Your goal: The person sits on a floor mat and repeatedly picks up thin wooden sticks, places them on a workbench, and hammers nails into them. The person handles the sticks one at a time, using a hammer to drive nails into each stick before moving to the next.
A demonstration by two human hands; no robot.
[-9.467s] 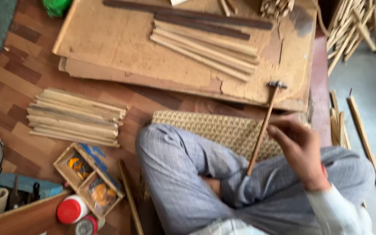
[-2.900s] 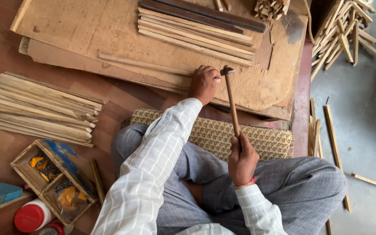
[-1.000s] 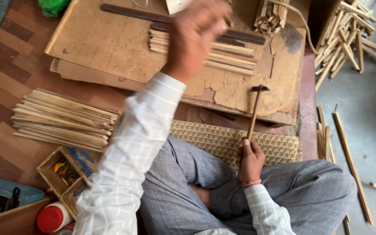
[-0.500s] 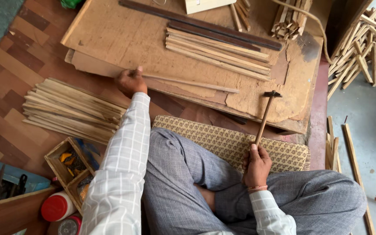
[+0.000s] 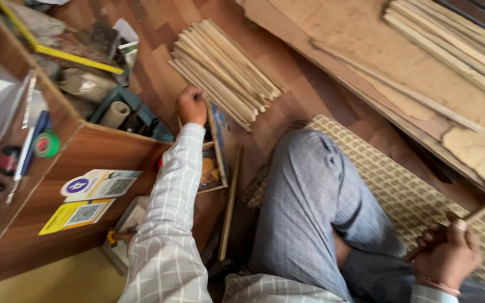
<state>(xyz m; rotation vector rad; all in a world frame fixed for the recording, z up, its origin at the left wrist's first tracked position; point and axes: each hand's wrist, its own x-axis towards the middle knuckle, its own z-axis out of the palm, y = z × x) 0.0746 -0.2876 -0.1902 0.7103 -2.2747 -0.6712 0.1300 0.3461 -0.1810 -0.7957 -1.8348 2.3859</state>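
Two hands work on either side of the person's bent knee in grey striped trousers (image 5: 315,207). Left of that knee, the left hand (image 5: 191,106) reaches out with fingers curled at the top edge of a small open wooden tray (image 5: 215,163) with coloured contents; whether it grips anything I cannot tell (the knuckles hide the fingertips). Just beyond the hand, farther from the knee, lies a stack of thin pale wooden slats (image 5: 225,70) on the reddish parquet floor (image 5: 152,50). Right of the knee, the right hand (image 5: 449,257) is clenched around the slim brown wooden handle of a hammer (image 5: 481,212), whose head is out of view.

The slats look light and stiff but likely to snap or splinter if bent, so a flat pinch near the middle of one would suit it best. The hammer handle looks rigid and is gripped low down.

Under the knee spreads a woven patterned mat (image 5: 399,191), and beyond it a worn plywood board (image 5: 377,50) carries more slats. Far left of the knee stands a brown wooden box (image 5: 85,163) with stickers.
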